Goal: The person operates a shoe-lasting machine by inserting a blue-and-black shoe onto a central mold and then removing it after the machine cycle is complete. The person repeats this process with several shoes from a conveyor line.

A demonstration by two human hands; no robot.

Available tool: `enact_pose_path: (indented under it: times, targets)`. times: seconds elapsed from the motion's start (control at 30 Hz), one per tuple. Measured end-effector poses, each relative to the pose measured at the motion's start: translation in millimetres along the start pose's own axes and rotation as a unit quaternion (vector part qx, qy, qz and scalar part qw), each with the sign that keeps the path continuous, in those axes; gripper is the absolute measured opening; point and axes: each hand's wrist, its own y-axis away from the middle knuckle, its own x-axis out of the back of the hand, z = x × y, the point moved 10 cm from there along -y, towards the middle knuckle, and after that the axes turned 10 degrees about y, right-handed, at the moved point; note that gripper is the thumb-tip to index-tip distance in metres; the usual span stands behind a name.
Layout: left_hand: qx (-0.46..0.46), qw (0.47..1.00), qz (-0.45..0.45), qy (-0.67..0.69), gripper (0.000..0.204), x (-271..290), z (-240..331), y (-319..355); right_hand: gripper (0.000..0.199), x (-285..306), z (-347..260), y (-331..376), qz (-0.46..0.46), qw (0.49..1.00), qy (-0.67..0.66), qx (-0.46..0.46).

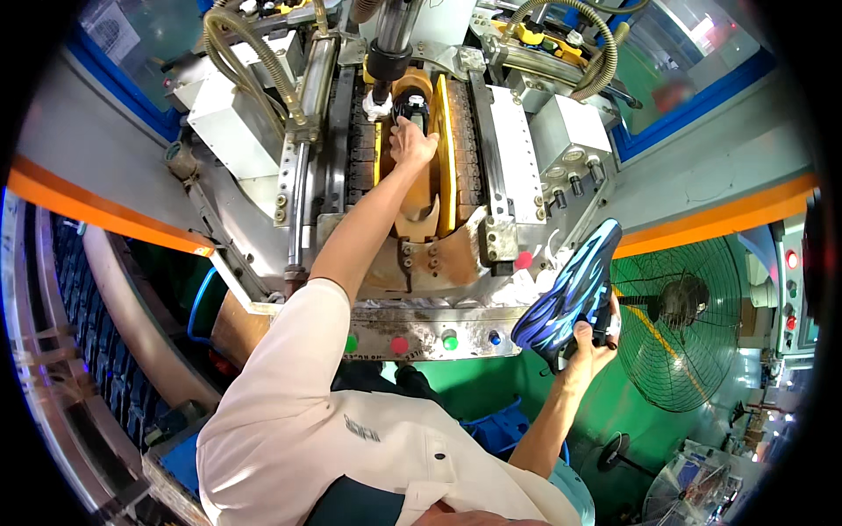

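Note:
My left hand (413, 145) reaches forward into the middle of a machine, between a yellow plate (445, 158) and the left-hand row of metal segments. Its fingers are curled at a small dark part (410, 107) below a black-collared vertical rod (388, 60). What exactly they hold is partly hidden. In my right hand (589, 349), off the machine's right front corner, is a blue, purple and black patterned shoe (566, 294). The shoe is tilted toe-up, gripped at its heel end, where a black block shows by my thumb.
White boxes with gauges (570, 145) and ribbed hoses (254, 61) flank the machine. Along its front runs a panel with coloured buttons (450, 339). Orange-edged guards (114, 219) stand at both sides. A large wire-caged fan (680, 320) is at the right, and a blue crate (509, 427) lies below.

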Motion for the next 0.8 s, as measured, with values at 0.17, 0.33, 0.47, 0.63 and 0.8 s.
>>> enact_pose_path:
  times: [0.17, 0.33, 0.47, 0.63, 0.8]
  targets:
    - [0.08, 0.989, -0.011, 0.121, 0.056, 50.4, -26.9, -17.7, 0.054, -59.1, -15.8, -59.7, -0.03, 0.997, 0.075, 0.008]
    - [0.151, 0.751, -0.238, 0.598, 0.029, 100.0, -32.9, 108.5, 0.037, -211.5, -0.8, -175.3, -0.21, 0.92, 0.332, -0.01]
    - [0.176, 0.808, -0.149, 0.542, 0.04, 219.4, -87.5, 223.9, 0.059, -379.3, 33.2, -176.4, -0.309, 0.842, 0.442, 0.011]
    - [0.251, 0.871, 0.149, 0.396, 0.065, 360.6, -188.8, 370.5, 0.059, -460.7, 98.2, -133.3, -0.256, 0.813, 0.522, 0.045]
    - [0.126, 0.765, 0.336, 0.534, 0.06, 405.4, -237.5, 480.3, 0.062, -469.8, 111.0, -114.7, -0.232, 0.825, 0.511, 0.061]
